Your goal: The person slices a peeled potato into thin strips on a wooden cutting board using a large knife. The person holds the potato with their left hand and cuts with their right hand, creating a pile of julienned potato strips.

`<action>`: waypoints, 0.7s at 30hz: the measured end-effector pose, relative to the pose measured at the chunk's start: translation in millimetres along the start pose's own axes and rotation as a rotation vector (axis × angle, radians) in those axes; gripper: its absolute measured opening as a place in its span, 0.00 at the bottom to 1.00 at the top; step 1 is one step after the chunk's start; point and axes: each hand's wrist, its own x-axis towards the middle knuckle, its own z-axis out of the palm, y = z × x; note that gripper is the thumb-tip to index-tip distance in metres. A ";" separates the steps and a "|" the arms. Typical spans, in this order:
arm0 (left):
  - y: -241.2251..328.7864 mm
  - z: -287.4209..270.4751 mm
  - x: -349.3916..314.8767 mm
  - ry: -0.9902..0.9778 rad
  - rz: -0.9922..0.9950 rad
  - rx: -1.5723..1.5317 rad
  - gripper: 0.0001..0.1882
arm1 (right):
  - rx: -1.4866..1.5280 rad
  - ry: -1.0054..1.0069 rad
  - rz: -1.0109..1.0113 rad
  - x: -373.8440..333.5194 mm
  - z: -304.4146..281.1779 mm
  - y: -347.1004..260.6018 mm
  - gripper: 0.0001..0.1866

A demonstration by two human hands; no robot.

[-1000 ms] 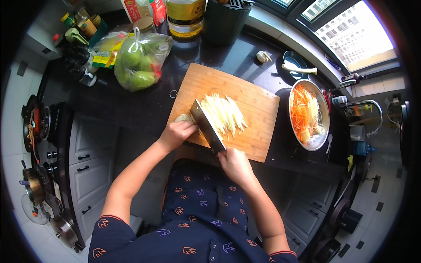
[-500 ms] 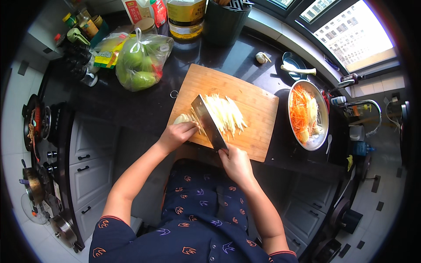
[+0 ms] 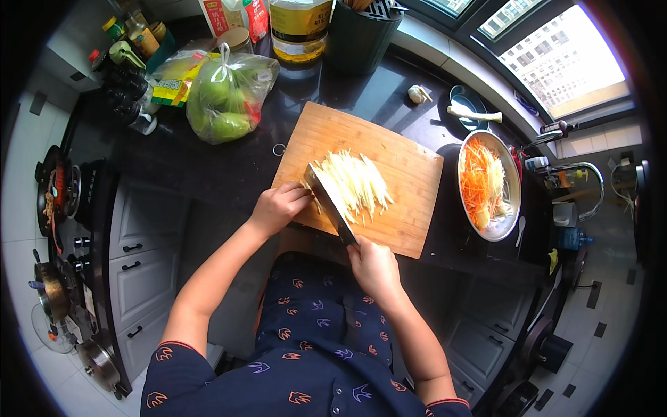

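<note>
A wooden cutting board lies at a slant on the dark counter. My right hand is closed round the handle of a cleaver, whose blade stands on edge across the board's left part. To the right of the blade spreads a heap of pale yellow vegetable shreds. On the blade's left side, my left hand has its fingers bent and pressed down on pale vegetable slices, which it now almost wholly covers. The fingertips are close to the blade.
An oval metal dish of orange and pale shreds stands right of the board. Beyond the board are a garlic bulb, a blue dish with a peeler-like tool, and a clear bag of green produce. A stove is at the left, a faucet at the right.
My left hand has shifted slightly and turned over the pale slices, which showed beside its fingers before. The cleaver has moved a little, its handle end slightly lower.
</note>
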 end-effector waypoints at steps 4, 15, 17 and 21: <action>0.2 1.3 -0.4 -0.017 -0.027 -0.021 0.10 | -0.022 -0.012 0.018 0.4 -3.3 -1.5 0.10; -0.3 4.3 -2.6 0.008 -0.041 -0.035 0.09 | -0.038 0.025 -0.075 12.6 13.6 9.9 0.09; 0.2 4.2 -2.5 -0.001 -0.048 -0.032 0.08 | -0.027 0.038 -0.062 20.3 23.8 8.1 0.10; 0.0 3.4 -2.1 -0.007 -0.053 -0.051 0.08 | 0.023 0.087 -0.092 27.1 19.7 8.1 0.09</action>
